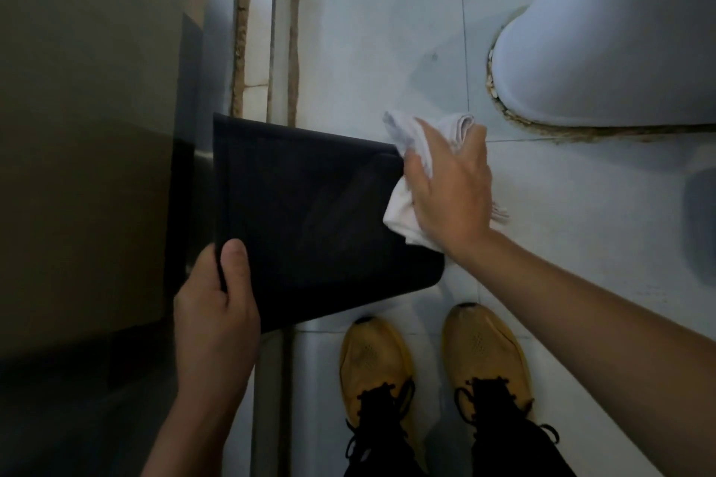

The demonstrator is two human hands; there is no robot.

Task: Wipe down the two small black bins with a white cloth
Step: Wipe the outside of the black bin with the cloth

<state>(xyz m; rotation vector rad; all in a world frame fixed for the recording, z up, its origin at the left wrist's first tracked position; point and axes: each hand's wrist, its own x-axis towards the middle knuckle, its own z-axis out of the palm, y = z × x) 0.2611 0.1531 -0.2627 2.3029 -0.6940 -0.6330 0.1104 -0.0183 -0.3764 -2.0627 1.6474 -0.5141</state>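
Observation:
One small black bin (310, 213) is held in the air above the floor, tipped on its side with its base end pointing right. My left hand (215, 306) grips the bin's rim at the lower left, thumb over the edge. My right hand (449, 190) holds a crumpled white cloth (403, 217) and presses it against the bin's right end. Part of the cloth bunches out above the fingers. A second bin is not in view.
A white toilet base (604, 50) stands on the pale tiled floor (387, 31) at the upper right. A dark wall or door panel (85, 128) fills the left. My two yellow shoes (430, 364) stand directly below the bin.

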